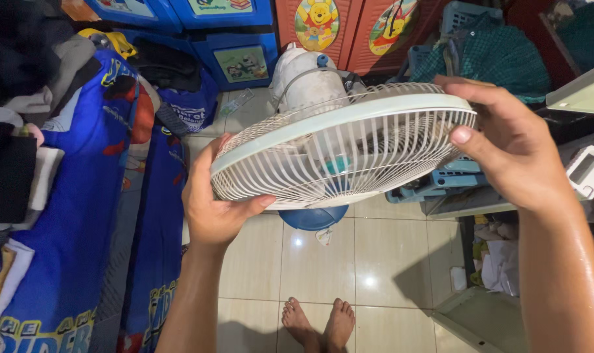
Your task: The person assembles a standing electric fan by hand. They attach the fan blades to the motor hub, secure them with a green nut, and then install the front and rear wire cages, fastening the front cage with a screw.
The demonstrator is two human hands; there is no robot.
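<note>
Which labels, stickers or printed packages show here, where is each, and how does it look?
Round cartoon sticker: orange cabinet, top centre, yellow bear.
Second round sticker: cabinet to its right, yellow-green.
Rectangular picture label: blue drawer unit, pale.
Blue printed bag: beside the bedding, white lettering.

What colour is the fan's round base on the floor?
Blue: the round plastic fan base, seen in the head view.

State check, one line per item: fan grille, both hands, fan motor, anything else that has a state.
Fan grille: tilted, held at both rims.
Left hand: gripping the grille's left rim.
Right hand: gripping the right rim.
Fan motor housing: behind the grille.
Blue fan base: on the floor tiles.
</note>
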